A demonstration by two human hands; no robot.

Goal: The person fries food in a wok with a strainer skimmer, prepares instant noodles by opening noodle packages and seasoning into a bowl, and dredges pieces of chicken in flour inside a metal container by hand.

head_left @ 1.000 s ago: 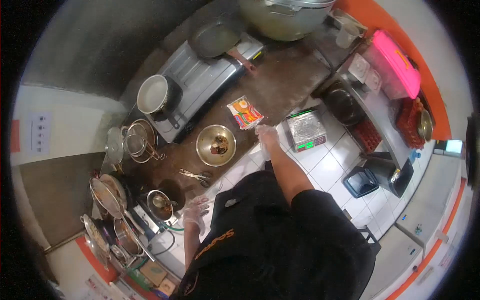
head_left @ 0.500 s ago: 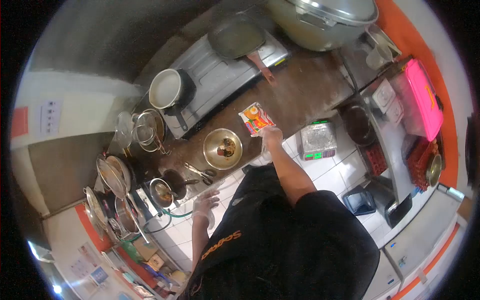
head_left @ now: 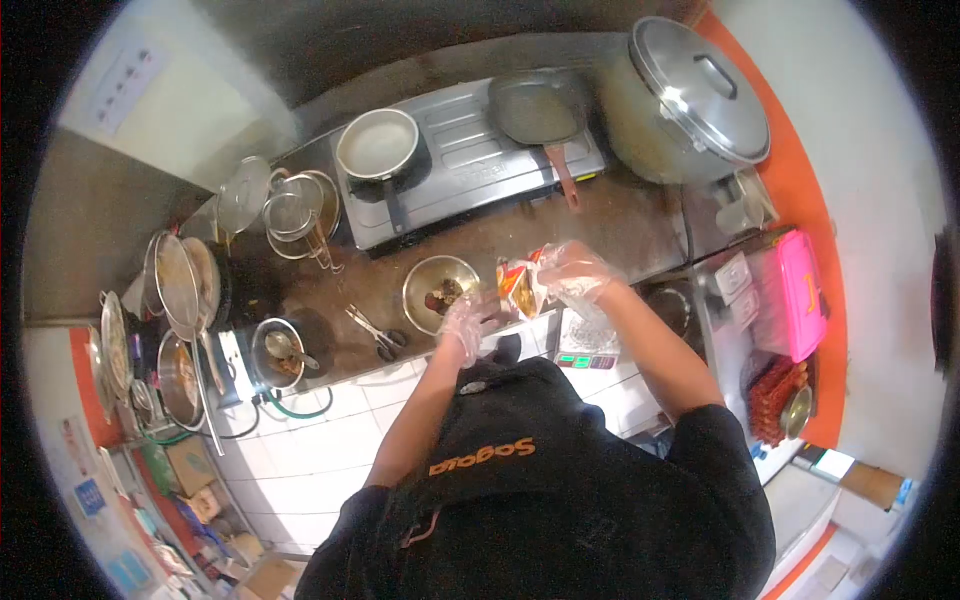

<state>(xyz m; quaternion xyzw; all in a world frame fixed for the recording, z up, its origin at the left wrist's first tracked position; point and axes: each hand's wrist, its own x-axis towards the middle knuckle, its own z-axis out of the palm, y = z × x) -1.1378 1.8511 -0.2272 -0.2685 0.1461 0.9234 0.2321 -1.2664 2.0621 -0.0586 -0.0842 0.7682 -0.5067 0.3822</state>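
A small pan (head_left: pixel 275 330) sits at the left, by the near edge of the bench (head_left: pixel 640 228), and to its right lie the scissors (head_left: pixel 378 332), blades pointing far and left. Next comes the bowl (head_left: pixel 424 277), with a dark mixture inside (too blurred to name). The left hand (head_left: pixel 467 328) has just come up from beyond the near edge to the bowl's near right side; its gloved fingers point toward the packet, though I cannot tell whether they grip anything. The packet (head_left: pixel 520 287) is just right of the bowl, above the near edge, and is now brought nearer, its printed front no longer facing up. The right hand (head_left: pixel 577 270) keeps it pinched from the right. Both hands now meet around the packet, so the handling looks two-handed. Rightmost, the scale (head_left: pixel 590 342) shows partly beneath the right hand, its display lit.
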